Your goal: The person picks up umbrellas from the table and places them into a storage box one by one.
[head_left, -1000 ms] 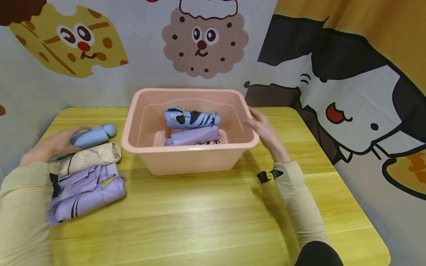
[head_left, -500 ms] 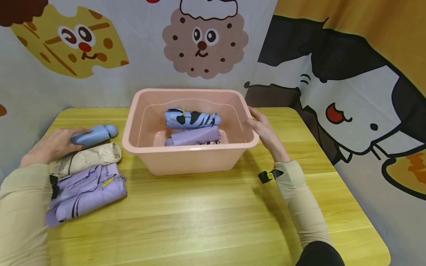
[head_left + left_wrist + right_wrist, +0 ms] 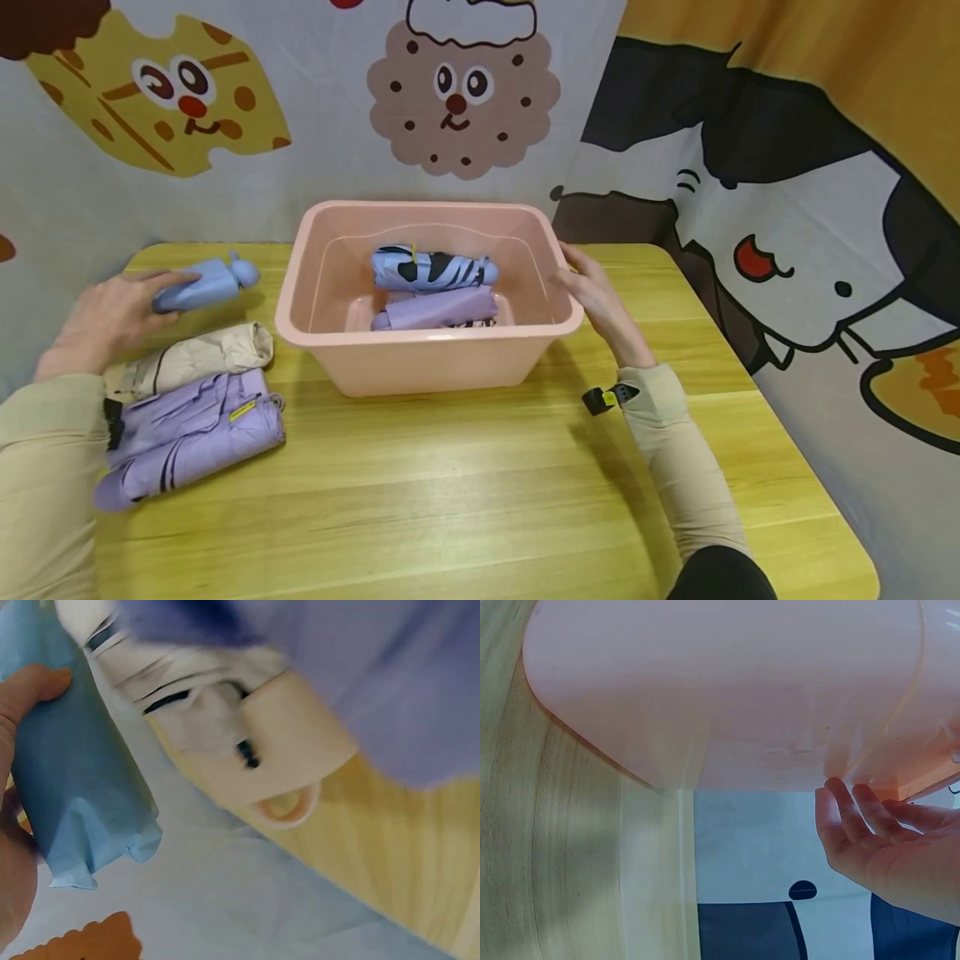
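Note:
My left hand grips a light blue folding umbrella, raised at the left side of the table, its round handle knob pointing right. The left wrist view shows the thumb pressed along that blue umbrella. Below the hand lie a beige folded umbrella and a purple one. In the middle stands a pink plastic bin. My right hand holds the bin's right rim, thumb over the edge, fingers against the outer wall. Inside are a blue-and-black umbrella and a purple umbrella.
The wooden table meets a cartoon-printed cloth at the back and sides. A small black-and-yellow device is strapped at my right wrist.
My left hand has lifted the light blue umbrella up and away from the beige one, opening a gap between them. The right hand and bin have stayed put.

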A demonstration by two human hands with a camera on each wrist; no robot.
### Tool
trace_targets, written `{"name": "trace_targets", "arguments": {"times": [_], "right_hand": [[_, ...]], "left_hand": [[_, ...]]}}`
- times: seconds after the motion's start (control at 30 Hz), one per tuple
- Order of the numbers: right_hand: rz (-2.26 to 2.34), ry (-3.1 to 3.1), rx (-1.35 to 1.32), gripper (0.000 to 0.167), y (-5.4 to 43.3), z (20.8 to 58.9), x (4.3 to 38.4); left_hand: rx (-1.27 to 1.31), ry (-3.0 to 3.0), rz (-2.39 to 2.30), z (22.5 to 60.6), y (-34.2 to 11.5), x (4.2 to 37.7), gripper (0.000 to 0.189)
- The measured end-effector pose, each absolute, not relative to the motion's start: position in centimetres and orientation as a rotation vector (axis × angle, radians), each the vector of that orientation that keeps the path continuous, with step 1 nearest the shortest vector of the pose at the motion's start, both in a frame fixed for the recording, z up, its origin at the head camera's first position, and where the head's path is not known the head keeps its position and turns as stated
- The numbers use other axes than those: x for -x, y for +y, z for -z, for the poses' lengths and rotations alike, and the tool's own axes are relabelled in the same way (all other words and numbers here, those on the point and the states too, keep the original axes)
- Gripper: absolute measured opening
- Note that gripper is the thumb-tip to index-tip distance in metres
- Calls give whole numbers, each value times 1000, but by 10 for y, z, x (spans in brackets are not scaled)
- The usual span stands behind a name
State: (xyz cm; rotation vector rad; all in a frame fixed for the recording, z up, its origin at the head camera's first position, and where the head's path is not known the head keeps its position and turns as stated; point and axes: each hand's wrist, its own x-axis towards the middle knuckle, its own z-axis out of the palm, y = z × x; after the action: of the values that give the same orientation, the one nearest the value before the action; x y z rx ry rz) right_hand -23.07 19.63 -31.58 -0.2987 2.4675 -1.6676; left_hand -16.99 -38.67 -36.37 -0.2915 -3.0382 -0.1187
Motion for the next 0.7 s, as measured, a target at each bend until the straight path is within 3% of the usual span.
{"name": "trace_targets", "arguments": {"times": [0.37,0.63,0.7], "right_hand": [[1681,2463,303,62,196,316,230],[1674,2464,308,62,196,316,229],[1679,2464,315,62,196,315,230]], "left_hand": [[340,-2767,-41,334,-375,169,70],[431,-2544,-143,307,-360,167,89],[478,-2481,-163,300,-356,166,71]]}}
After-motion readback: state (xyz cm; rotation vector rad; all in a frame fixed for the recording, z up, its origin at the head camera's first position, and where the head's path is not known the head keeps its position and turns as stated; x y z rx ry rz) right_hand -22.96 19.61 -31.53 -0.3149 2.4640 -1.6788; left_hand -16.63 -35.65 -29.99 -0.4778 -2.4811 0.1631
